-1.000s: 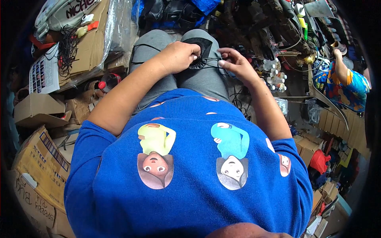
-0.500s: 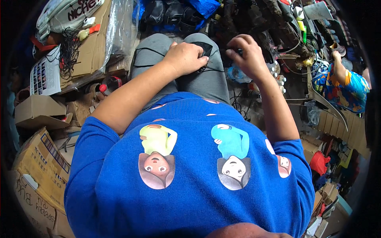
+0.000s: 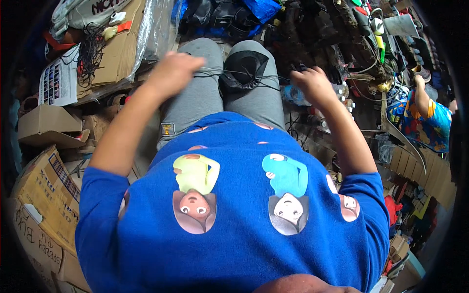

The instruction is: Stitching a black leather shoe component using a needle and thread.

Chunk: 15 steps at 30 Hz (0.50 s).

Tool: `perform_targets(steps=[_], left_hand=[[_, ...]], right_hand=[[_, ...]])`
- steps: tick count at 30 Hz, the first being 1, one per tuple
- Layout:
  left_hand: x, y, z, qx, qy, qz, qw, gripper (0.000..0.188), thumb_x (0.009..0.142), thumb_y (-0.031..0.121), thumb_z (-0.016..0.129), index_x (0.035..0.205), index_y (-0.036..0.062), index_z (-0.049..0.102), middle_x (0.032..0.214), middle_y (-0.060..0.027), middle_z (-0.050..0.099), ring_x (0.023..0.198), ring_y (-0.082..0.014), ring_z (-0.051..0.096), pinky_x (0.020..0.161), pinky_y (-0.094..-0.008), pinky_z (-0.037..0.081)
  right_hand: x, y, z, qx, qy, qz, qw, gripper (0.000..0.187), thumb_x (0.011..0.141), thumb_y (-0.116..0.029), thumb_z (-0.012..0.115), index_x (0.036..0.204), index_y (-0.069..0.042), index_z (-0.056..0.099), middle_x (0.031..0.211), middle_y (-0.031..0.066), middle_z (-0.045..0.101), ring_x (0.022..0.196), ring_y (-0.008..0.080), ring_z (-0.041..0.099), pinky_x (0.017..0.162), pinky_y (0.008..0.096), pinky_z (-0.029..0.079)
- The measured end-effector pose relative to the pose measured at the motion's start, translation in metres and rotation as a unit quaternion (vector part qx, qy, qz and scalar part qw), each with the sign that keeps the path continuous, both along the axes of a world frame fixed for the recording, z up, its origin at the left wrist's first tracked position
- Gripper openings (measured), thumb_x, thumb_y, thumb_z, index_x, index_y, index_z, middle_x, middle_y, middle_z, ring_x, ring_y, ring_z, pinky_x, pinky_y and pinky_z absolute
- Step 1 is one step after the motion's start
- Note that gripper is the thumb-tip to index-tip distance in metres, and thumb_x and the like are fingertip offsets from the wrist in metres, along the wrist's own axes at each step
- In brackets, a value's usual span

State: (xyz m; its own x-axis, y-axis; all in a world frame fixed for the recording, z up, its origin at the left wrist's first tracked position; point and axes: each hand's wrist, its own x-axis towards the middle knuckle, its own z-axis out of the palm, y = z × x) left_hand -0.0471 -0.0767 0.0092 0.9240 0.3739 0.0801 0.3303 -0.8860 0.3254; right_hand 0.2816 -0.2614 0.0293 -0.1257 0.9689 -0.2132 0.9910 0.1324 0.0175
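A small black drawstring pouch (image 3: 245, 67) lies across my knee, its gathered mouth toward me. Thin black cords (image 3: 210, 73) run out from it to both sides. My left hand (image 3: 176, 72), blurred by motion, is closed around the cord ends above my left knee. Off to the right, past my other knee, my right hand (image 3: 315, 87) is closed on the cords on that side. Something small and dark shows at its fingertips, too small to make out. Whether anything is inside the pouch cannot be seen.
Cardboard boxes (image 3: 46, 126) and flattened cardboard stand at my left. Black bags on blue plastic (image 3: 264, 12) lie ahead. Clear bottles (image 3: 297, 95) sit by my right knee. Another person in bright patterned clothing (image 3: 424, 115) is at the far right, near shoes and cables.
My left hand has moved left, away from the pouch, and my right hand slightly right and down. The cords now stretch between them, and the pouch shows fully on my knee.
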Motion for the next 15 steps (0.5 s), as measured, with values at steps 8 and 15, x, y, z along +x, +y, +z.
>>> perform_targets(steps=[8,15], left_hand=[[0.048,-0.024,0.072,-0.542,-0.355,-0.043,0.760,0.018,0.092,0.019,0.054,0.086,0.0020,0.057,0.089,-0.0100,0.064,0.082,-0.0153,0.061,0.077,-0.0274,0.048],[0.008,-0.025,0.040,-0.181,-0.089,-0.045,0.979,0.011,0.080,0.012,0.062,0.083,0.0008,0.060,0.080,-0.0113,0.062,0.073,-0.0230,0.060,0.067,-0.0347,0.047]], right_hand=[[-0.048,0.053,0.039,0.113,0.820,-0.220,0.516,0.024,0.090,-0.026,0.058,0.094,-0.003,0.059,0.086,0.0081,0.061,0.078,0.0141,0.058,0.077,0.0293,0.046],[-0.063,0.013,0.039,-0.084,0.429,-0.099,0.894,0.018,0.090,-0.015,0.056,0.103,-0.004,0.061,0.093,0.0076,0.064,0.088,0.0176,0.060,0.080,0.0291,0.047]])
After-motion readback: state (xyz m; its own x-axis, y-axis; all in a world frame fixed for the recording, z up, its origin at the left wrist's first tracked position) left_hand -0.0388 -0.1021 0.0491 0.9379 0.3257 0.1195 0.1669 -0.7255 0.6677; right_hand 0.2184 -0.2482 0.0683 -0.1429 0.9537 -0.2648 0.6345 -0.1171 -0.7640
